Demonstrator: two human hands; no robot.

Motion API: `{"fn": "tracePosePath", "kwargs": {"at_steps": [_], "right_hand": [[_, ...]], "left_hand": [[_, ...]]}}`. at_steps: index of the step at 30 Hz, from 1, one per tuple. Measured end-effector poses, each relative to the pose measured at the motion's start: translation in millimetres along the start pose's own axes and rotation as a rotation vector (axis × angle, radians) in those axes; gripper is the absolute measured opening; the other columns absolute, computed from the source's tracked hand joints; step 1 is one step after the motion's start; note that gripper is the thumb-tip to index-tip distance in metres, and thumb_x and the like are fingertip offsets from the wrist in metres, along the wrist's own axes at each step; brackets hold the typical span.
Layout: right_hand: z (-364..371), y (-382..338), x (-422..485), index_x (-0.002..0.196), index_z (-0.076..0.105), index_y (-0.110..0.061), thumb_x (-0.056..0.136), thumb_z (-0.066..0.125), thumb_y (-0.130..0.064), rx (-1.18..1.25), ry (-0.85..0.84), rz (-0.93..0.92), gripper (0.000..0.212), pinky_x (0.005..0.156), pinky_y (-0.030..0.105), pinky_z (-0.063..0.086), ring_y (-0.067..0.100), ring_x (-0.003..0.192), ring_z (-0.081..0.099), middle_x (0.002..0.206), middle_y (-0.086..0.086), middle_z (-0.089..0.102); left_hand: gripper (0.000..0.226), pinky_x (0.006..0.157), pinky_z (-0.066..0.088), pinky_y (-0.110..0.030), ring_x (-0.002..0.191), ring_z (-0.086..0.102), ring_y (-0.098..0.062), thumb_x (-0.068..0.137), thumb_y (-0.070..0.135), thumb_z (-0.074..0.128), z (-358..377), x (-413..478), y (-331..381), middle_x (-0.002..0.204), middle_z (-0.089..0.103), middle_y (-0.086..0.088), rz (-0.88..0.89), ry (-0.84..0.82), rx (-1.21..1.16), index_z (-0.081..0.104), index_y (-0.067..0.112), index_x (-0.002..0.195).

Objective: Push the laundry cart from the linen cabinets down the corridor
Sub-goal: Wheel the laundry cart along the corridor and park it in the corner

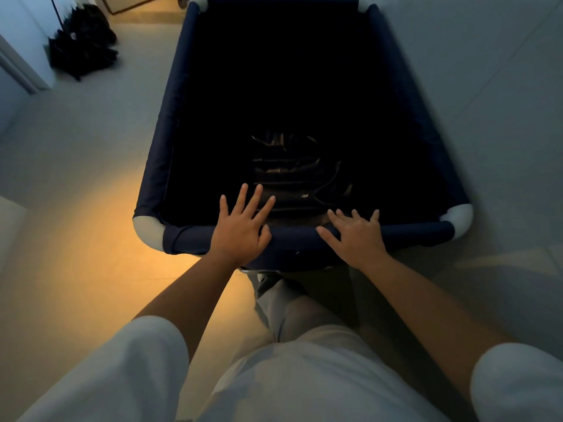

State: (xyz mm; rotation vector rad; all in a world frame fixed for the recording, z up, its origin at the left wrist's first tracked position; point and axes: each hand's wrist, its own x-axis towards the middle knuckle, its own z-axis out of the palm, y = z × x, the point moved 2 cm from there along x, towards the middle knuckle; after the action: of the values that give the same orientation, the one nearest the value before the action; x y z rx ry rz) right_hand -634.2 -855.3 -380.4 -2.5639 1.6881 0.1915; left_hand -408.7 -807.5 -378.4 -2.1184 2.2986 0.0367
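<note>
Two hands rest flat on the near rail of the laundry cart (pixel 411 233), seen from the head camera. The left hand (pixel 240 229) has its fingers (pixel 256 196) straight and spread wide, reaching past the rail over the cart's inside. The right hand (pixel 355 236) lies just beside it, fingers also straight and parted, gripping nothing. Beyond the fingertips the cart's inside is almost black; only a dark, shiny folded bundle (pixel 289 166) shows at the bottom, and what it is cannot be told. Outward of each hand's little finger a pale corner piece (pixel 460 214) caps the rail. The cart's far end is cut off by the top edge. Far beyond the left fingertips a black heap (pixel 82 41) sits on the floor (pixel 76 178), too blurred to name.
</note>
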Motion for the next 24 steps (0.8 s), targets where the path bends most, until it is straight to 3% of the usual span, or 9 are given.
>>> {"fn": "tracePosePath", "kwargs": {"at_steps": [11,24], "right_hand": [[1,6,11,0.14,0.033,-0.023,0.079,-0.005,-0.066,0.0,0.003,0.016,0.084,0.106,0.063,0.011,0.035,0.135,0.029,0.143,0.007,0.044],[-1,8,17,0.139,0.036,-0.023,0.082,0.002,-0.065,-0.003,0.032,0.008,0.079,0.105,0.064,0.011,0.036,0.136,0.028,0.142,0.007,0.044]], "left_hand": [[0.057,0.112,-0.001,-0.053,0.142,-0.009,-0.028,0.094,0.04,0.02,-2,10,5,0.156,-0.002,-0.008,-0.036,0.013,-0.003,0.003,0.024,0.146],[0.056,0.112,-0.001,-0.052,0.142,-0.011,-0.028,0.095,0.041,0.016,-4,15,7,0.156,-0.004,-0.008,-0.084,-0.008,0.025,0.001,0.024,0.146]]}}
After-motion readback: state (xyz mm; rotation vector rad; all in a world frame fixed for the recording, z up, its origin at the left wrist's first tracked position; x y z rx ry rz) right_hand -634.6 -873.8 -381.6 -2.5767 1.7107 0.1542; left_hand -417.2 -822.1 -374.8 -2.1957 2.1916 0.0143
